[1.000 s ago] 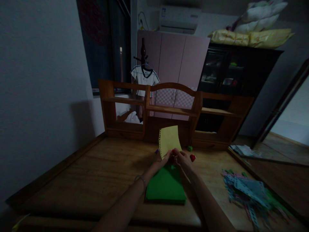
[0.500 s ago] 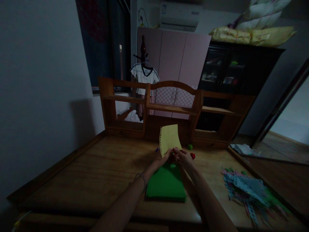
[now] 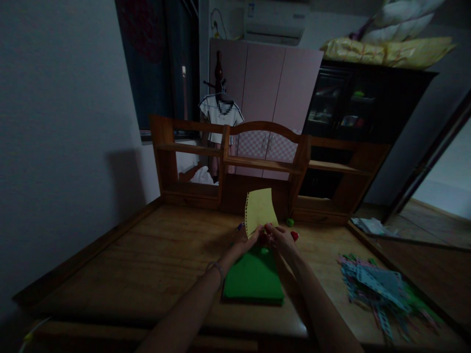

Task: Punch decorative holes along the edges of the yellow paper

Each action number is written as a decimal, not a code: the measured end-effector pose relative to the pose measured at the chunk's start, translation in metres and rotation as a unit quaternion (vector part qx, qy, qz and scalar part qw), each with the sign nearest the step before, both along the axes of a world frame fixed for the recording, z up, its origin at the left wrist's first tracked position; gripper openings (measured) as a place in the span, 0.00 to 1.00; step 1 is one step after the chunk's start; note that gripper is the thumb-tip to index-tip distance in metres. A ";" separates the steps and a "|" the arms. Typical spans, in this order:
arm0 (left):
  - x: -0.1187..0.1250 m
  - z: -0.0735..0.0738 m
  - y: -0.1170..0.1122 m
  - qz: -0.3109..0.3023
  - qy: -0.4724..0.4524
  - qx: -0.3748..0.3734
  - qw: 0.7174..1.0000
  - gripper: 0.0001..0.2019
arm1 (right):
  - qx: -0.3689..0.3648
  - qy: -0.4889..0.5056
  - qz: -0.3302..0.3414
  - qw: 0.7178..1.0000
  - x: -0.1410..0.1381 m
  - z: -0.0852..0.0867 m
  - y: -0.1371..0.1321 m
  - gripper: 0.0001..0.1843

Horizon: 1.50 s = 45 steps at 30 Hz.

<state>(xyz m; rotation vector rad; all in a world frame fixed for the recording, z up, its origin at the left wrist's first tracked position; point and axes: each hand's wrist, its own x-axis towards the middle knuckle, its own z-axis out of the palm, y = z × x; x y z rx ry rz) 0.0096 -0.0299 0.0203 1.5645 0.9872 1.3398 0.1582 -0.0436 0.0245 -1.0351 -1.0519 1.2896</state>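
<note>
Right hand: the right hand [image 3: 281,239] is curling almost fully in, its fingertips pinching a small red piece [image 3: 268,227]; the close grip is probably suiting so small a thing.
Left hand: the left hand [image 3: 247,242] is meeting it from the other side, fingers drawing nearly together; whether they are gripping the piece or the paper, one cannot tell; the pairing is likely steadying the work.
Red piece: it is sitting between the two hands, at the fingertips; its exact form is blurring in the dim light.
Yellow sheet: the yellow sheet [image 3: 260,208] is showing just beyond both hands, its punched edge facing the left one; what is supporting it is hiding behind the fingers.
Green block: a flat green block [image 3: 253,282] is lying on the surface [image 3: 176,245], nearer the person than the hands and between the forearms.
Spare bits: a red bit [image 3: 295,236] is lying just right of the right hand, a green bit [image 3: 290,222] beyond it; both are seemingly waiting within easy reach.
Pile: a tangled pile [image 3: 382,289] is lying well right of the right hand, perhaps leaving room for the arms.
</note>
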 end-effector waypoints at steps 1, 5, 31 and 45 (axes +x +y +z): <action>0.000 -0.001 0.000 -0.007 0.003 0.011 1.000 0.21 | 0.000 0.000 -0.002 1.000 0.000 -0.001 0.000 0.21; 0.002 -0.006 0.004 -0.014 0.001 0.038 0.999 0.21 | 0.001 0.001 -0.008 1.000 0.002 -0.005 0.003 0.20; 0.003 -0.014 0.010 -0.027 0.007 0.051 0.998 0.20 | 0.002 -0.022 -0.055 0.998 -0.001 -0.014 0.004 0.18; 0.005 -0.021 0.013 -0.023 0.008 0.043 0.999 0.18 | -0.011 0.014 -0.040 0.999 -0.002 -0.019 0.013 0.18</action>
